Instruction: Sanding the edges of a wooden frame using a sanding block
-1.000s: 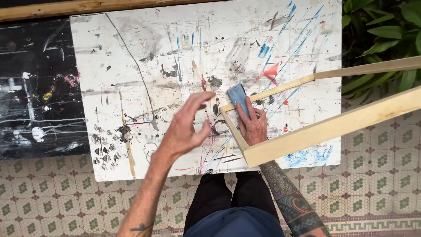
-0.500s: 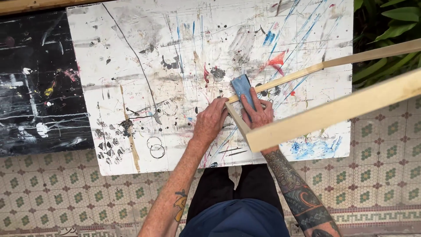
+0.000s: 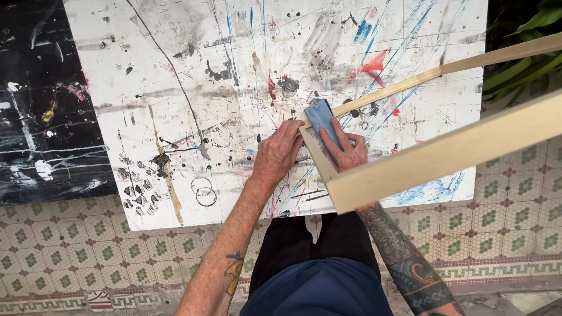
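At the far left, a black paint-marked board (image 3: 41,99) is seen lying on the patterned tile floor (image 3: 88,257), just beside a white board (image 3: 193,76) covered in paint splatters and scratches. Near the white board's middle, the left hand (image 3: 278,155) is laid palm down with its fingers curled against the short end bar of a pale wooden frame (image 3: 445,155). Just to the right, a blue sanding block (image 3: 324,120) is pressed onto the frame's corner by the right hand (image 3: 349,153), whose fingers are held flat on top of it. The frame's long bars are seen running up and to the right, towards green leaves (image 3: 527,64).
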